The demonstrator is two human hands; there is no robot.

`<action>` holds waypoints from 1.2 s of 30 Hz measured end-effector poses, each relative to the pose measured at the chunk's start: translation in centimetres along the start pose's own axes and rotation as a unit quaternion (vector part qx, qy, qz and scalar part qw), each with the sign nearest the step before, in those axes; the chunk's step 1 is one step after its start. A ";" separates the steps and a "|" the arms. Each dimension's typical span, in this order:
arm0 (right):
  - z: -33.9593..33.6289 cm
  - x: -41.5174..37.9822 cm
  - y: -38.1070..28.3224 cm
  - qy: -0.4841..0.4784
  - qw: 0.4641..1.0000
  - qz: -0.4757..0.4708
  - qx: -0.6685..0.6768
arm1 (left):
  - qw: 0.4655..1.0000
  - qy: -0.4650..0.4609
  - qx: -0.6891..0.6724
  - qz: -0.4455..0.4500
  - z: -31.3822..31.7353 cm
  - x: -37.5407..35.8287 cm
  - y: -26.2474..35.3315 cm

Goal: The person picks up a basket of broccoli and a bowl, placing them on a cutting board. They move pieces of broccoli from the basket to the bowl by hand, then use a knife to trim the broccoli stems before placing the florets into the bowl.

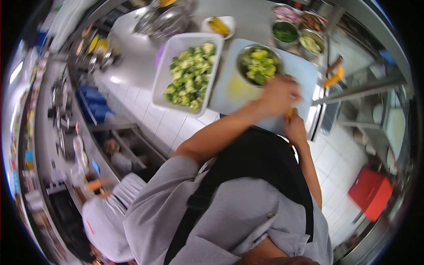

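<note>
My left hand, smeared by motion, is over the cutting board at the near right edge of a metal bowl. Its fingers are too blurred to tell what they hold. Cut green broccoli pieces lie in the bowl. Close to my body, my right hand is closed around a small yellow-orange thing, perhaps a handle; the rest of it is hidden. Left of the board, a white plastic basket contains many broccoli florets. A wet yellowish patch marks the board.
Several small metal bowls of chopped food, one with green herbs, stand at the back right. A white dish with yellow pieces sits behind the basket. A yellow-handled tool is at the right edge. Another person is at lower left.
</note>
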State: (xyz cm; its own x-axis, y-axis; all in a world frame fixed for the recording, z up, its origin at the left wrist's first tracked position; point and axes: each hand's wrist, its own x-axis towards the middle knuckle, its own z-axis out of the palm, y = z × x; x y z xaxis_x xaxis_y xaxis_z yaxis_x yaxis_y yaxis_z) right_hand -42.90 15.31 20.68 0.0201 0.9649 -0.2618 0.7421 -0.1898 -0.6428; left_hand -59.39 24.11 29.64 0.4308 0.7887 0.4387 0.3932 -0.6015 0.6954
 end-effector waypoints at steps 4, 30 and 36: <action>4.1 1.1 9.0 -0.049 0.993 -0.087 0.070 | 0.985 -0.135 -0.053 0.096 7.8 3.9 5.6; 0.0 1.6 -4.2 -0.033 0.987 0.084 0.130 | 0.851 0.106 0.336 -0.389 -18.9 -4.3 -20.7; 0.0 1.5 -5.5 -0.022 0.987 0.104 0.122 | 0.902 0.221 0.110 -0.354 -19.1 -4.4 -27.1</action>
State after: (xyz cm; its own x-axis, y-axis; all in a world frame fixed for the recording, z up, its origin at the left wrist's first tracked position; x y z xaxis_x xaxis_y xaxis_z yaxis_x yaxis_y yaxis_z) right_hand -46.95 17.81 23.89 0.1220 0.8923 -0.4346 0.5412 -0.4268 -0.7245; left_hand -87.41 39.31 19.74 -0.3384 0.9296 0.1458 0.6153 0.1014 0.7817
